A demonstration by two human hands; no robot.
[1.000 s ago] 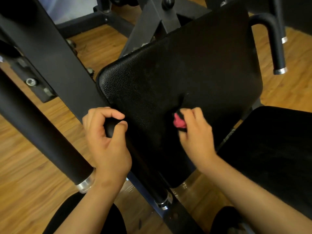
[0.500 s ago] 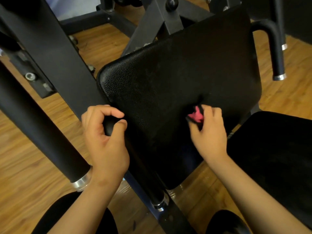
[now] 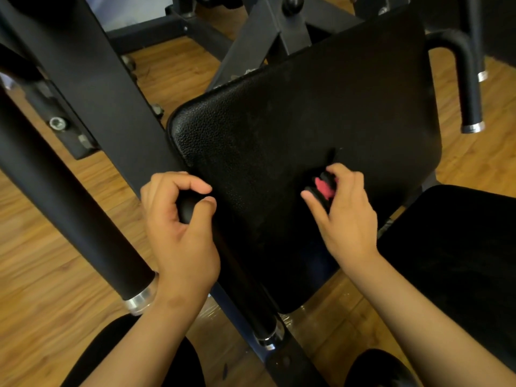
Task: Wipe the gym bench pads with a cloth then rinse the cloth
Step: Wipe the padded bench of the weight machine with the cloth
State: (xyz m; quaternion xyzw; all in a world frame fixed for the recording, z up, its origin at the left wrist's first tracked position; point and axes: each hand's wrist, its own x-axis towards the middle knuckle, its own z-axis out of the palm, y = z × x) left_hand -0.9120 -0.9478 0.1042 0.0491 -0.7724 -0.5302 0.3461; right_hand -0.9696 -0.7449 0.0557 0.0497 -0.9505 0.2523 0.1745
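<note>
Cloth [image 3: 322, 188]: black-and-pink, wadded; long axis indiscernible | right hand [image 3: 346, 216] clutches it against bench pad [image 3: 293, 121] | left hand [image 3: 178, 233] grips handle [image 3: 185, 209]

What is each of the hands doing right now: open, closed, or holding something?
Left hand: grips the black handle.
Right hand: holds the pink cloth against the bench pad.

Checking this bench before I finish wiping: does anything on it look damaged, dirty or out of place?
No tears or spills show. The back pad has faint pale smudges across its upper middle, above where the right hand presses the cloth. Nothing else stands out.
</note>
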